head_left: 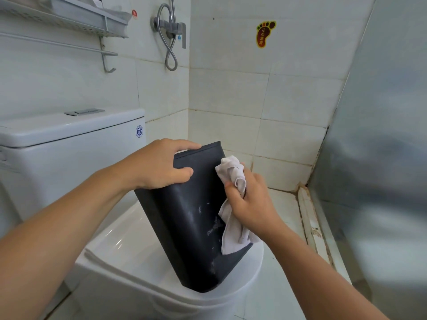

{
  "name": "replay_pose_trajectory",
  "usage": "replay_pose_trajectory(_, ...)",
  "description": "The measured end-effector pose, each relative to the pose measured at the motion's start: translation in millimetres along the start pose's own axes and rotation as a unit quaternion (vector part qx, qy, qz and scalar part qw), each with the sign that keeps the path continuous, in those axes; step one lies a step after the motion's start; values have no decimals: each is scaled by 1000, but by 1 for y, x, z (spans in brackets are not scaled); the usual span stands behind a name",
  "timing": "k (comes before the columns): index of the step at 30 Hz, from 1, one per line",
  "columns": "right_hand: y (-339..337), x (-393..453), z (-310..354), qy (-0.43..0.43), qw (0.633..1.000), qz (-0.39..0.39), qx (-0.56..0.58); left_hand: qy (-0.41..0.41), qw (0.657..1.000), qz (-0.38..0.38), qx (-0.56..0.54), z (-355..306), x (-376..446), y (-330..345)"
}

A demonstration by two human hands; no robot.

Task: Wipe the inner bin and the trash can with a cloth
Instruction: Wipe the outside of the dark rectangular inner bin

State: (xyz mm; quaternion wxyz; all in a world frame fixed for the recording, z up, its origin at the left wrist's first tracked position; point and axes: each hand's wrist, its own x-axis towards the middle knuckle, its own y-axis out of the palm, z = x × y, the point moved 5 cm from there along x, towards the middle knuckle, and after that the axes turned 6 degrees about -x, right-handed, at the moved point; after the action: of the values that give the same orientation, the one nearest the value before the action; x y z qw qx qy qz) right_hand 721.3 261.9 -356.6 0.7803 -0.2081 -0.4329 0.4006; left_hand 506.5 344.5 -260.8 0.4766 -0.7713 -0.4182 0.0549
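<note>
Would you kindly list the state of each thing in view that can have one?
Bin: upside down, tilted, resting on the toilet lid, pale smears on its side.
Cloth: crumpled, pressed to the bin's side.
Left hand: grips the bin's upturned base.
Right hand: grips the cloth.
Toilet lid: closed.

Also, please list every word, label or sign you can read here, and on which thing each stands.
"小心地滑": yellow foot-shaped sticker on the wall tile.
Round blue logo on the toilet tank: one emblem character, too small to read.
Red round sticker by the shelf: blurred.
Faint whitish marks on the dark bin: unreadable.
</note>
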Motion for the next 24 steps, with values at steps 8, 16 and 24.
replay_pose_trajectory(8,-5,-23,18,62,986,67,140,-4,1000,-2,3,2,-1,-1)
replay_pose_trajectory(16,2,-26,18,9,999,-28,-34,-3,1000,-1,1,-2,0,2)
replay_pose_trajectory(24,-15,-12,23,7,995,-87,-42,-17,1000,-2,-7,3,-2,0)
